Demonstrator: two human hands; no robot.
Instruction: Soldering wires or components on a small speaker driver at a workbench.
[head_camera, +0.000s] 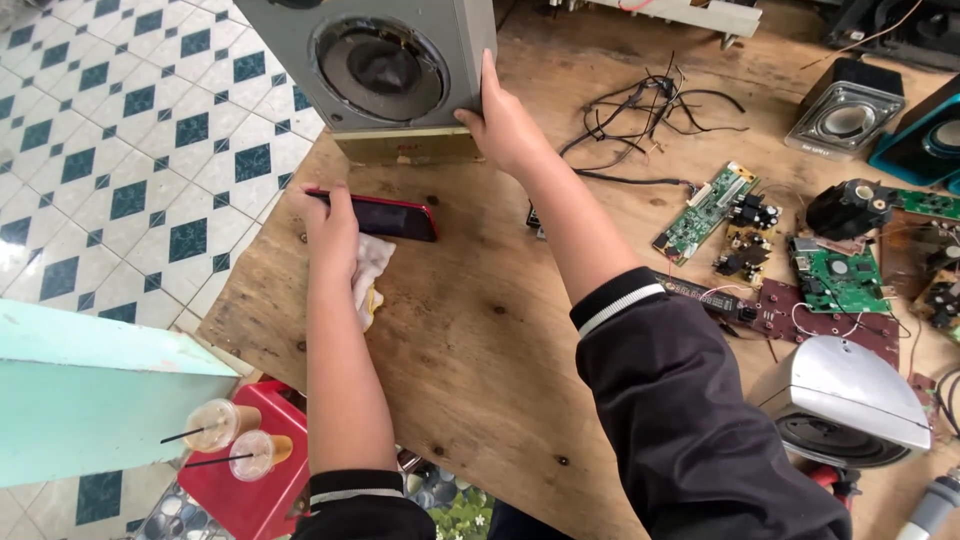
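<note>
Steadying the grey speaker box (385, 75) on the wooden table (480, 340).
Its side is gripped by the right hand (505, 125); a red phone (385, 215) and pale cloth (368, 272) are clasped by the left hand (330, 225).

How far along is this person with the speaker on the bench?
Done: circuit boards and loose wires already lie spread on the wooden table. In hand: the right hand grips the side of the grey speaker box, while the left hand holds a red phone and a cloth. Left: the box looks closed, its cone in place.
</note>
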